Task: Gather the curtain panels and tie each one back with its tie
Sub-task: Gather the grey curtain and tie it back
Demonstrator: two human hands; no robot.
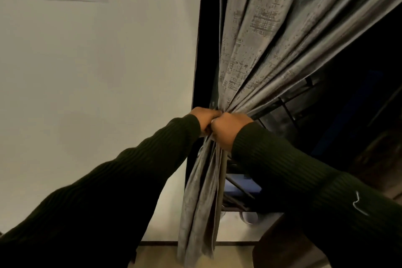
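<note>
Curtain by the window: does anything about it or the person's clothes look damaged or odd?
Nothing looks damaged. The grey curtain panel is bunched where the left hand and right hand clutch it. One oddity: a pale loose thread lies on the right sleeve.

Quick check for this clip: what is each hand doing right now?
Left hand: closed on the gathered waist of the grey patterned fabric curtain panel.
Right hand: closed on the same bunch, touching the left hand. No tie can be made out.

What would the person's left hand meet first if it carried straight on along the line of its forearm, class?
The left hand is already closed on the gathered grey curtain, pressed against the right hand. Pushing further would probably press the curtain toward the dark window frame behind it; depth is unclear.
</note>
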